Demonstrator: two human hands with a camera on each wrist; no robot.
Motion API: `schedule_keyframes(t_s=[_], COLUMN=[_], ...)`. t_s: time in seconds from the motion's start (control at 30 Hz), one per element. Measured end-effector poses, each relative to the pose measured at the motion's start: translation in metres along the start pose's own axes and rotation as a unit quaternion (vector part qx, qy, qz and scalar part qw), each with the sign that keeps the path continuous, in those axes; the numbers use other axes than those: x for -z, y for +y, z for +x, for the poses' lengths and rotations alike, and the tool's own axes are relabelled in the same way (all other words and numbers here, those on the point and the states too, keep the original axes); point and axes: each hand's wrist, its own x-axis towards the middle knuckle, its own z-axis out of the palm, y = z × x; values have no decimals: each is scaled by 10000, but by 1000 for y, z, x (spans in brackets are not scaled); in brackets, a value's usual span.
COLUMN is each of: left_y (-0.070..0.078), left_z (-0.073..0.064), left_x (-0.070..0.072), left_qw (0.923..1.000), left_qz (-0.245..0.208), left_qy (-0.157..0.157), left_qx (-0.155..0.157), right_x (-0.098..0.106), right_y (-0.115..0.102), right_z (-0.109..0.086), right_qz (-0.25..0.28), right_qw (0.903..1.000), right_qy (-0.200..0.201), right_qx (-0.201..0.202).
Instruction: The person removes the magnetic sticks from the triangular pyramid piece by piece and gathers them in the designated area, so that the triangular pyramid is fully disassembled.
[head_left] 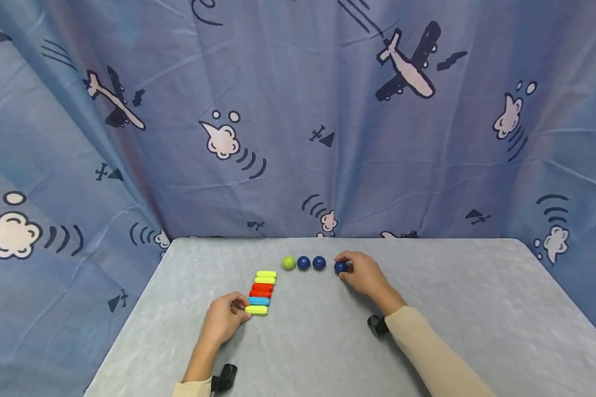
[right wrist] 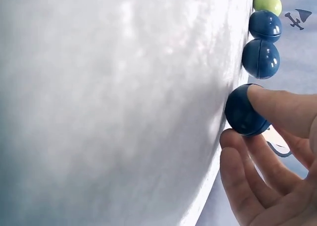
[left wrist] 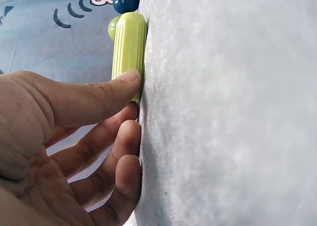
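My left hand (head_left: 223,318) is at the left end of a short column of ribbed plastic sticks, its thumb and index finger pinching the nearest one, a yellow-green stick (head_left: 257,310). Just beyond it lie a light-blue stick (head_left: 259,301), two red sticks (head_left: 261,291) and two more yellow-green sticks (head_left: 265,277). Farther right, my right hand (head_left: 365,274) holds a dark blue ball (right wrist: 241,110) between thumb and fingers, low at the tabletop. This ball stands a small gap to the right of two other blue balls (head_left: 311,263) and a green ball (head_left: 288,263), lined up in a row.
Everything lies on a pale grey cloth-like tabletop (head_left: 308,353). A blue curtain (head_left: 288,182) printed with planes and clouds hangs behind the table's back edge and along its sides. Both wrists carry a small black device (head_left: 377,325) below light sleeves.
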Motion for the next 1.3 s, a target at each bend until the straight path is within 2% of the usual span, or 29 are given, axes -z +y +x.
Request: schedule_keyframes(t_s=[0.53, 0.8, 1.07, 1.3], left_y=[1, 0, -2, -1], left_z=[0, 1, -1, 0], left_x=[1, 0, 1, 1], left_qw=[10000, 10000, 10000, 10000], left_qz=[35, 7, -24, -37], left_qy=[52, 62, 65, 52], left_qx=[-22, -52, -65, -61], right_x=[-5, -8, -11, -10], right_y=[-1, -1, -5, -3], right_z=[13, 15, 13, 13], right_qz=[121, 191, 249, 201], right_qw=[9996, 9992, 9996, 9996], right_qy=[170, 263, 155, 176], right_qx=[194, 211, 54, 117])
